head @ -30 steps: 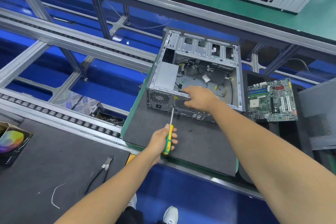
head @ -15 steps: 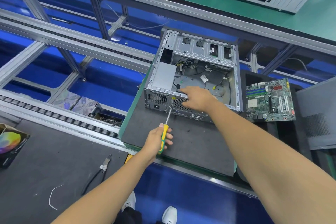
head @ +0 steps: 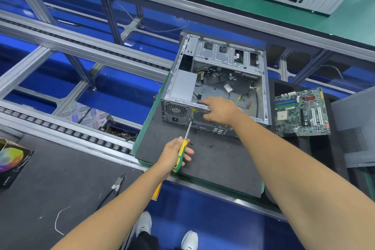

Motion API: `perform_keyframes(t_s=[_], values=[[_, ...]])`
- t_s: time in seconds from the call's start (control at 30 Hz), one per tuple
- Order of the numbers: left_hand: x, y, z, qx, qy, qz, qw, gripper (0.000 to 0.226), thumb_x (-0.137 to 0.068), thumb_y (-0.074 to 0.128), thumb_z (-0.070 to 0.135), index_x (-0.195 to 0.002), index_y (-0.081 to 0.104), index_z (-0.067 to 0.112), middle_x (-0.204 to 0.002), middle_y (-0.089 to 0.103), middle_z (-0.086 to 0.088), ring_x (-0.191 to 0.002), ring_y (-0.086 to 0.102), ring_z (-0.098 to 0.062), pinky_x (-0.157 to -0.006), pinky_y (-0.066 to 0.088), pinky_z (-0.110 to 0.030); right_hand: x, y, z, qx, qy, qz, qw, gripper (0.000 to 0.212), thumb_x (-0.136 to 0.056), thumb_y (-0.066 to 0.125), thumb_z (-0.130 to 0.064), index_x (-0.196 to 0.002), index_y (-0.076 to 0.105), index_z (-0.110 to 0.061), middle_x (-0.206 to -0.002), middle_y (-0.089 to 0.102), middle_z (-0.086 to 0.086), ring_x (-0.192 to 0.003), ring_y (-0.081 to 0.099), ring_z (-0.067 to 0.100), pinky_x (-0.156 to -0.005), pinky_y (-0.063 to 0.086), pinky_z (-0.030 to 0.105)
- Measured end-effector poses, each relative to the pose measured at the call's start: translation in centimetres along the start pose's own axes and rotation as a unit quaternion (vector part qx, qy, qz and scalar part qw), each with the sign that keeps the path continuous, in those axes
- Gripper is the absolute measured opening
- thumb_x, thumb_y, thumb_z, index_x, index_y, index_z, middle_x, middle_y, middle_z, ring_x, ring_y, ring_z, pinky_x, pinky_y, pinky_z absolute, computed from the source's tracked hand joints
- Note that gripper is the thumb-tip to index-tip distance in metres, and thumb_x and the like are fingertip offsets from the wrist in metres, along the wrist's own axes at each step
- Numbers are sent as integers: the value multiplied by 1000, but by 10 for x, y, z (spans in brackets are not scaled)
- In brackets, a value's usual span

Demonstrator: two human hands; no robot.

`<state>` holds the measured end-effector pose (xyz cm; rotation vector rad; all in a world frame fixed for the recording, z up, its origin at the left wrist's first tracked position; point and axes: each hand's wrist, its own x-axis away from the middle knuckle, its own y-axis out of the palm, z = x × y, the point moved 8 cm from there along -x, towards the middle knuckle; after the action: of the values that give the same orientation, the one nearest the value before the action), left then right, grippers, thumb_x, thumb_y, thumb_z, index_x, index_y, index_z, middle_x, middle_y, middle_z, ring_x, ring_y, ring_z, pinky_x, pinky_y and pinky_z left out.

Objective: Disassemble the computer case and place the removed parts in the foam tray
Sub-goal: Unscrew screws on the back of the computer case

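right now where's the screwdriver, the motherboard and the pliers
screwdriver (head: 181,153), head view, on its yellow-green handle
motherboard (head: 302,112), head view, middle of the board
pliers (head: 118,183), head view, near the pivot

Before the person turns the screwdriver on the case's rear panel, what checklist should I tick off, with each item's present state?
1. Left hand grips the screwdriver handle: ok.
2. Tip meets the rear panel of the computer case beside the power supply: ok; seating in a screw head: cannot tell.
3. Right hand rests on the case's rear edge, bracing it: ok.
4. Case sits flat on the black mat: ok.
5. Motherboard already out, lying right of the case: ok.
6. Cables inside detached from the power supply: cannot tell.
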<state>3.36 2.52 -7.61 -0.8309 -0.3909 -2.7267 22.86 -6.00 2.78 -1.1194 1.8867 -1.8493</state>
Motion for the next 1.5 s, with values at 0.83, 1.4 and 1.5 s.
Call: perform_keyframes(t_s=[0.83,1.4,1.5], values=[[-51,10,45,-79,92,39,992,17,-103,60,20,-112,50,8,-77,54,-12,-46,55,-14,-40,48,-29,-2,2,2,0,3,9,1000,67,-90,60,-40,-154,40,-32,-141,57,-2,-127,54,26,-81,40,38],[-61,5,44,-80,83,148,982,18,-98,63,33,-93,63,16,-56,59,-6,-33,44,-18,-57,60,-58,-5,5,5,-1,-2,16,1000,67,-87,58,-44,-151,42,-32,-136,59,-2,-121,57,26,-76,39,36],[-60,-2,47,-168,109,120,972,13,-98,59,37,-91,62,26,-56,59,-4,-34,48,-20,-53,59,-46,-5,6,6,-2,-2,17,1000,68,-86,57,-45,-151,42,-33,-136,59,-2,-120,57,25,-75,38,36]])
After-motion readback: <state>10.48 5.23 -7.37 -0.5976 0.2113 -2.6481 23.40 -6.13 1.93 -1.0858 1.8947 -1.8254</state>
